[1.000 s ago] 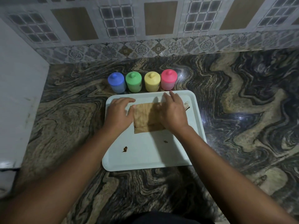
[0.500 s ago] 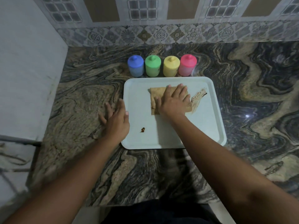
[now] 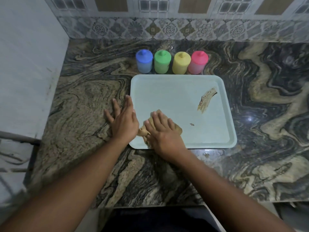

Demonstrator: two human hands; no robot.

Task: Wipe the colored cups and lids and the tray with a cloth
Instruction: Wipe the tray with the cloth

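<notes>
Tray-wiping is the step in hand: the right hand (image 3: pixel 164 133) lies flat on the brown cloth (image 3: pixel 178 130), fingers straight and a little apart, pressing it down on the near-left corner of the pale tray (image 3: pixel 167 91). The left hand (image 3: pixel 124 122) lies on the marbled bench (image 3: pixel 83 101) just beside the tray's left edge, fingers straight and spread, gripping nothing; by the look of it, it is there to brace the tray against sliding. And there is work left on that tray: a long brown smear (image 3: pixel 206 100) sits towards the far right side, well apart from the cloth, with a small dark speck (image 3: pixel 192 124) nearer, between cloth and smear. The next move, then, probably calls for a firm sweep of the cloth across to the right, over the speck and up onto the smear, with the left hand holding the tray steady. Behind the tray's far edge the blue cup (image 3: pixel 144 61), green cup (image 3: pixel 162 62), yellow cup (image 3: pixel 181 63) and pink cup (image 3: pixel 198 63) stand in a tight row, lids on. Whether they have been wiped cannot be told from here.
</notes>
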